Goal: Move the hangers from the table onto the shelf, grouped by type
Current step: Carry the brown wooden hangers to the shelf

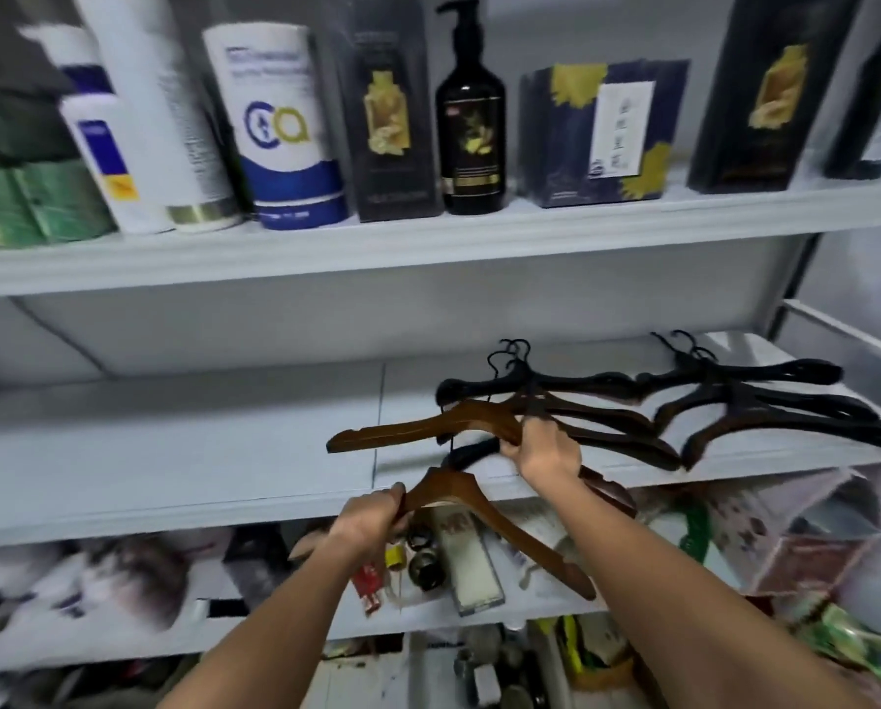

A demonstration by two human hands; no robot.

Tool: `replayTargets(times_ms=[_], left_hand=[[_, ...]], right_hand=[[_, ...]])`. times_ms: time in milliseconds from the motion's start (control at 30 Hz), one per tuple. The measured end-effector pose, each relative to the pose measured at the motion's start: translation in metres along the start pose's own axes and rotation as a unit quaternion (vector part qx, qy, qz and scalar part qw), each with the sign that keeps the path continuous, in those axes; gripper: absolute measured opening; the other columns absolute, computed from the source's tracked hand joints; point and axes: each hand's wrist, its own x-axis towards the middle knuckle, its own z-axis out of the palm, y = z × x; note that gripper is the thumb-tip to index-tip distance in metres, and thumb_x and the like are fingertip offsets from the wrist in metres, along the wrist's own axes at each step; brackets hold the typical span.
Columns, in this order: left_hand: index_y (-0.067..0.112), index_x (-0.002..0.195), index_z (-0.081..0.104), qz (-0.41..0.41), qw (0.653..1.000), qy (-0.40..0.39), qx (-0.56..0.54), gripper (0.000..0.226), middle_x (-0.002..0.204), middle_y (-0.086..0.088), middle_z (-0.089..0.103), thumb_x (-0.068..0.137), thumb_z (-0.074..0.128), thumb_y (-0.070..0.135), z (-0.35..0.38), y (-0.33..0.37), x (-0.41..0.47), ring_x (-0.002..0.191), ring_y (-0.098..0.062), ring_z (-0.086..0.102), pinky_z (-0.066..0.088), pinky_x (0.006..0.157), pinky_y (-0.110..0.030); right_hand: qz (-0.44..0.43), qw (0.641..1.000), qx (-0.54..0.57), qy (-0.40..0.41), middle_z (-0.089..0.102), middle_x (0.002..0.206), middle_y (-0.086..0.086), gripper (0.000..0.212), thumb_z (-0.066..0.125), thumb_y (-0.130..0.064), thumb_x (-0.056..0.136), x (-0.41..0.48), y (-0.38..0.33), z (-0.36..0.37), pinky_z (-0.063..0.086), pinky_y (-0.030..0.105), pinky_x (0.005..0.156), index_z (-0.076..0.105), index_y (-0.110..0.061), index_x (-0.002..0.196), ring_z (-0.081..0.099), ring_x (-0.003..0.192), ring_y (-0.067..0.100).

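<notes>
Shelf [172,442] already carried black hangers [765,401]; right hand [546,452] gripped one brown hanger [428,427] beside them, left hand [372,519] gripped another [484,509], likely grouping browns together.

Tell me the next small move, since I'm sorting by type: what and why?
Probably set the right hand's brown hanger down on the shelf, left of the black hangers; it overlaps them, and the left hand holds another brown one.
</notes>
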Motion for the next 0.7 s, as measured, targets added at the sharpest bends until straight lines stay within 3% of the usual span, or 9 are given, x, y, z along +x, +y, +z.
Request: replayTargets(times_ms=[167,367,600,700], left_hand=[[0.024,0.106,0.044,-0.042,0.999,0.002,-0.026,0.024,0.099,-0.002,0.065,0.095,0.044,0.045,-0.003,-0.06,-0.007,0.087,-0.021,0.064,0.055,0.079,-0.038],[0.015,0.115,0.045,-0.039,0.998,0.031,0.023,0.031,0.11,-0.008,0.064,0.097,0.041,0.04,0.0,-0.133,-0.017,0.099,-0.028,0.062,0.044,0.076,-0.035],[0.012,0.113,0.046,0.024,0.995,0.068,0.07,0.031,0.109,-0.004,0.064,0.096,0.041,0.038,0.0,-0.224,-0.019,0.098,-0.028,0.061,0.031,0.067,-0.028],[0.017,0.107,0.046,0.076,0.99,0.103,0.053,0.031,0.098,0.0,0.064,0.093,0.034,0.042,-0.006,-0.261,-0.022,0.087,-0.025,0.063,0.031,0.063,-0.026]], right_hand=[[-0.055,0.998,-0.009,0.031,0.067,0.106,0.007,0.033,0.058,-0.042,0.093,0.011,-0.048,0.012,0.044,0.032,0.073,0.061,-0.012,0.107,0.064,0.1,0.028],[-0.086,0.995,-0.034,0.036,0.068,0.104,0.009,0.031,0.059,-0.037,0.093,0.03,-0.123,0.029,0.043,0.032,0.071,0.061,-0.009,0.107,0.066,0.098,0.028],[-0.046,0.998,-0.027,0.033,0.066,0.11,0.012,0.029,0.055,-0.03,0.096,0.059,-0.205,0.046,0.044,0.031,0.076,0.06,-0.007,0.113,0.064,0.105,0.029],[-0.022,0.999,-0.023,0.031,0.067,0.108,0.011,0.025,0.054,-0.026,0.096,0.071,-0.23,0.058,0.042,0.029,0.073,0.061,-0.007,0.113,0.065,0.103,0.028]])
